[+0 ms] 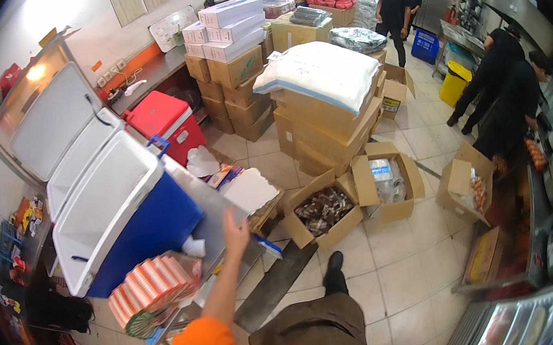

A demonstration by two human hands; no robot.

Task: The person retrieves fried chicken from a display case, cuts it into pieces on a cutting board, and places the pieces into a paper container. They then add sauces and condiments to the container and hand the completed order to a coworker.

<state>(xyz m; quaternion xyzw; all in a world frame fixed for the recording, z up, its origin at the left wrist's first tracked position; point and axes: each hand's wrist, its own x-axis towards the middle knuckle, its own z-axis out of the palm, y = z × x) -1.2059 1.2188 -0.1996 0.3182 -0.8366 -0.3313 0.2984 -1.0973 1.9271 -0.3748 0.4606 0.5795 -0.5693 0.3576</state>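
Left of the left hand point(235, 237), blue cooler point(154, 234), lid raised, long axis slanting from lower left to upper right. Beneath, metal bench point(210, 240), contact unclear. Ahead and rightward, near the fingers, white panel point(249, 190). Fingers loosely spread, nothing visibly held. Just right, blue-and-white item point(269, 247), hard to identify. Right hand out of view.

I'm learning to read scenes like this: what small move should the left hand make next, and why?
Probably reach a little farther, toward the white sheet: the left hand looks open with nothing in it, and the sheet shows just beyond it in this view.
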